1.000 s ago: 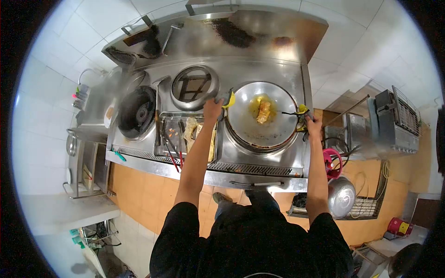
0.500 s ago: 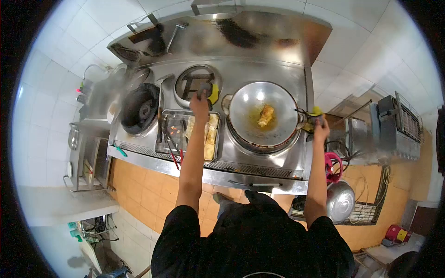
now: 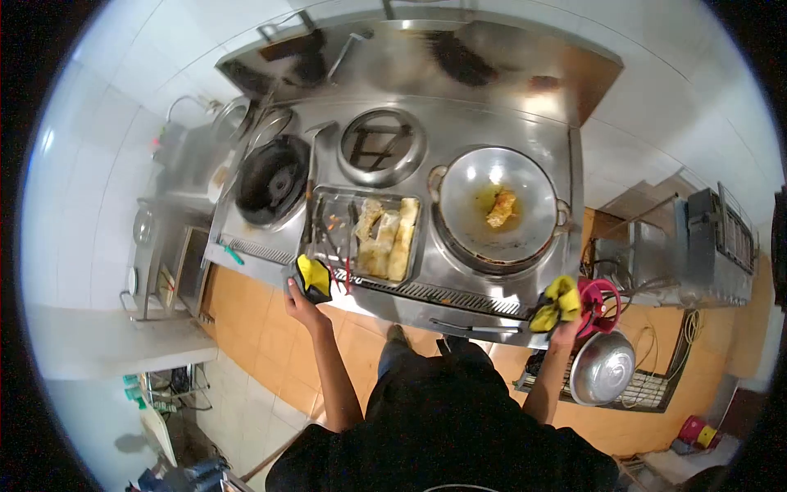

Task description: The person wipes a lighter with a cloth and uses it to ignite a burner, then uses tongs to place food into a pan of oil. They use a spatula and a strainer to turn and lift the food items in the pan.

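My left hand [image 3: 300,307] grips a yellow-and-grey cloth [image 3: 313,279] at the front edge of the stove, near the tray's lower left corner. Another such cloth [image 3: 557,303] is bunched in my right hand [image 3: 563,334], at the stove's front right corner. Both hands are apart from the wok [image 3: 464,184], a two-handled metal pan on the right burner. In it, a browned fried piece [image 3: 501,209] lies in a little oil. Several pale, flat rolls [image 3: 402,239] fill the right part of the metal tray [image 3: 329,201]; red-handled tongs [image 3: 348,275] rest at its front.
A blackened wok [image 3: 272,182] sits on the left burner, with a long-handled spatula [image 3: 311,168] beside it. Behind the tray is a metal ring [image 3: 380,172]. A pink-red round object [image 3: 602,305] and a metal bowl [image 3: 602,367] are by my right hand.
Both hands have drawn back toward me with their cloths; my right hand has left the wok's right handle and my left has come from behind the tray. The view has shifted slightly.
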A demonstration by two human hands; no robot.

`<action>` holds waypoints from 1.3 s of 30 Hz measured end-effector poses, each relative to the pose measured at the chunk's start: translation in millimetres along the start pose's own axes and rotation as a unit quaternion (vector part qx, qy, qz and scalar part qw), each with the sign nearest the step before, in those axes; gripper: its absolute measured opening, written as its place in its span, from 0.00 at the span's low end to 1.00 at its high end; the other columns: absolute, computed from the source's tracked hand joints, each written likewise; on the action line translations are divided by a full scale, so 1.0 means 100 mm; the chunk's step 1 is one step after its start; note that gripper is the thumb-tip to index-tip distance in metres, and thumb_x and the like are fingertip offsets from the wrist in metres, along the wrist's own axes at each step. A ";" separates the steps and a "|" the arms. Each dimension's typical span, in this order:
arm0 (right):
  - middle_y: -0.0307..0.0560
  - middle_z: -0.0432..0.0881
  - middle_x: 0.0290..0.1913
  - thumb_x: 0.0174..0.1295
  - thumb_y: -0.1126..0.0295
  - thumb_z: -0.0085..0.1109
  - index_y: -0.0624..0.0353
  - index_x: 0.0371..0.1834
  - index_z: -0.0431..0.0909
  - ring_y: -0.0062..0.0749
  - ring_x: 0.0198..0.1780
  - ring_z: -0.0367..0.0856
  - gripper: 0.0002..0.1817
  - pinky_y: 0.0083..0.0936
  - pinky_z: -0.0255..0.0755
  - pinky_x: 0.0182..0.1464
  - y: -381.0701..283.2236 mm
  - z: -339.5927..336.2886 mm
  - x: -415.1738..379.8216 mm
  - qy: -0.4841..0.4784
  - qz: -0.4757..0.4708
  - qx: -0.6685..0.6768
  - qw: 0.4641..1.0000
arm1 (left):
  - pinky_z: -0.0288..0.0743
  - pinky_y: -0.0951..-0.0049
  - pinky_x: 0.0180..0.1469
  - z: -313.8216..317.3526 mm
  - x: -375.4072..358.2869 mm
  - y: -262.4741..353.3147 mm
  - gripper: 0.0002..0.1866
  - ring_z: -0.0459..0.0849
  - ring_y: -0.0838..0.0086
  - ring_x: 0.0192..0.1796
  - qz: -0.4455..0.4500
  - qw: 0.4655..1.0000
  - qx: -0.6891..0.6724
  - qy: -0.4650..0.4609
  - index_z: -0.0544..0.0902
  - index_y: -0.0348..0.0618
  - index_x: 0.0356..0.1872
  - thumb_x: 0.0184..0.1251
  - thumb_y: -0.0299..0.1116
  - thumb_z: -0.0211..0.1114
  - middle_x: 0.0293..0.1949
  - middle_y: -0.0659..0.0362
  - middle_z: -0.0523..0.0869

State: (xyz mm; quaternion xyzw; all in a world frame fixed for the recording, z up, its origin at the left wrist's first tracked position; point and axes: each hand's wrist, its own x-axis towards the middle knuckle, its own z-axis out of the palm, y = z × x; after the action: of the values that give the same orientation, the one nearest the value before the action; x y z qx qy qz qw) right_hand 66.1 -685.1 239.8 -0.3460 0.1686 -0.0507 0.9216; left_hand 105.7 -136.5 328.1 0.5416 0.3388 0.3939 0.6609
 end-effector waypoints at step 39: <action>0.67 0.49 0.78 0.69 0.56 0.54 0.59 0.78 0.51 0.64 0.78 0.48 0.39 0.46 0.49 0.76 5.46 4.86 -0.56 -0.288 -0.051 -0.690 0.662 | 0.73 0.58 0.61 -1.20 3.18 -0.73 0.26 0.80 0.48 0.56 0.110 0.835 0.360 -0.402 0.78 0.35 0.59 0.58 0.30 0.69 0.54 0.40 0.81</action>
State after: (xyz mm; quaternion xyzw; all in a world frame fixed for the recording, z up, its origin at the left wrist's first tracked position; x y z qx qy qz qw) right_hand 169.3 40.7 239.6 -0.8883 -0.1364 0.1350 0.4172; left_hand 158.1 191.7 227.5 0.8856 0.0996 0.0614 0.4494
